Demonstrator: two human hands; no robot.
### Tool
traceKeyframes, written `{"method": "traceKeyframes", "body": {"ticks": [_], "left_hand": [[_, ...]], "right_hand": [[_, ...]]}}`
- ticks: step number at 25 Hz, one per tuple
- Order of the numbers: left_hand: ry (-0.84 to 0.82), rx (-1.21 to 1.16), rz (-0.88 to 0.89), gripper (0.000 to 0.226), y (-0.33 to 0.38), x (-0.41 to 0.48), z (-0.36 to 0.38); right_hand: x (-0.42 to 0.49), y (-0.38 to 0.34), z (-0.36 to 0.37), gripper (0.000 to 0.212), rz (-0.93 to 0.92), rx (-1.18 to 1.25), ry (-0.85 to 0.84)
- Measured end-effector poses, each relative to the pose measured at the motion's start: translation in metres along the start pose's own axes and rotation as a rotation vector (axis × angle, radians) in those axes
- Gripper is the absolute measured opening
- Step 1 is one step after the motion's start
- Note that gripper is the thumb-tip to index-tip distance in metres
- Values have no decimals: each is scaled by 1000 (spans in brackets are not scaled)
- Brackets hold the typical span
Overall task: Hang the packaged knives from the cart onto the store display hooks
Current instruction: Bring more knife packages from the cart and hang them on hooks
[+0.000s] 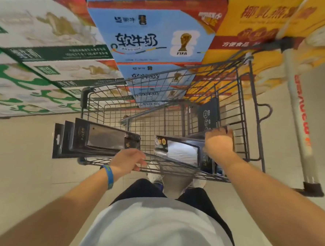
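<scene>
A grey wire shopping cart (179, 82) stands right in front of me. My left hand (127, 161) grips a fanned stack of black packaged knives (100, 138) at their near end, above the cart's left near corner. More packaged knives (179, 149) lie inside the cart on the right. My right hand (219, 141) reaches down into the cart and grips the far edge of one of these packages. No display hooks show in this view.
Stacked cartons fill the far side: green-and-white milk boxes (38, 58) at left, blue boxes (149, 40) in the middle, yellow boxes (259, 20) at right. The cart's white handle bar (298, 121) runs down the right. Beige tiled floor (22, 167) lies on both sides.
</scene>
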State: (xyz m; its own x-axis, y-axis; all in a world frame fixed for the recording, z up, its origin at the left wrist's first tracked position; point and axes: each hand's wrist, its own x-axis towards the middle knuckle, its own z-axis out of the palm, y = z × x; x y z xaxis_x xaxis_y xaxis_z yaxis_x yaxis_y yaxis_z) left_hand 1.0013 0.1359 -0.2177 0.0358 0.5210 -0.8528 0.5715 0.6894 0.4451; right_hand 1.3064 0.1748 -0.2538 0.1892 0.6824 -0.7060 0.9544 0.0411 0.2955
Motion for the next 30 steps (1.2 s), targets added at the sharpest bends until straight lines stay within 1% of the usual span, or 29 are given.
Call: {"method": "traceKeyframes", "body": {"ticks": [2,6,7,9,10,12,13,16,17,18,19,20,21,22,23,24,25,26,28,29,30], "left_hand": [[-14,-1,23,25,6,2,0],[-11,95,49,24,11,-2,1],[-16,100,49,24,12,-1,1],[-36,117,73,23,13,0,0],[-25,172,115,21,15,2,-1],[20,374,242,21,23,9,-8],[31,456,316,33,29,14,-12],[-9,670,565,91,59,24,-28],[-48,738,622,106,72,26,-32],[-96,792,653,117,84,28,-35],[-146,820,669,124,93,29,-37],[-178,807,684,124,101,27,-38],[-184,731,703,118,107,23,-39],[-150,595,740,100,114,19,-40],[-101,421,789,73,120,16,-41],[-48,267,833,46,125,13,-43],[12,156,856,26,131,8,-46],[72,77,850,15,135,3,-49],[193,-51,804,16,137,-7,-59],[238,-118,764,19,135,-9,-64],[271,-182,719,20,131,-11,-71]], "right_hand": [[-11,-8,5,58,13,8,48],[-21,-7,8,41,-8,205,-53],[-25,-4,6,35,-29,229,-38],[-39,-4,-2,28,-94,258,54],[-47,-7,-10,25,-137,259,111],[-65,-18,-38,22,-248,198,159],[-74,-23,-57,19,-296,140,154],[-101,-29,-119,8,-421,-48,90],[-111,-24,-140,6,-463,-97,98],[-122,-17,-161,8,-510,-118,150],[-133,-8,-180,11,-552,-91,235],[-144,2,-198,15,-583,-40,336],[-153,11,-214,19,-602,16,419],[-159,18,-230,22,-613,67,470],[-162,25,-243,22,-633,120,521],[-160,29,-253,17,-641,180,586],[-157,32,-260,9,-649,273,676],[-150,32,-262,22,-630,394,796],[-133,26,-248,70,-514,668,1012],[-126,17,-233,87,-425,859,1046],[-120,3,-217,97,-343,1090,990]]}}
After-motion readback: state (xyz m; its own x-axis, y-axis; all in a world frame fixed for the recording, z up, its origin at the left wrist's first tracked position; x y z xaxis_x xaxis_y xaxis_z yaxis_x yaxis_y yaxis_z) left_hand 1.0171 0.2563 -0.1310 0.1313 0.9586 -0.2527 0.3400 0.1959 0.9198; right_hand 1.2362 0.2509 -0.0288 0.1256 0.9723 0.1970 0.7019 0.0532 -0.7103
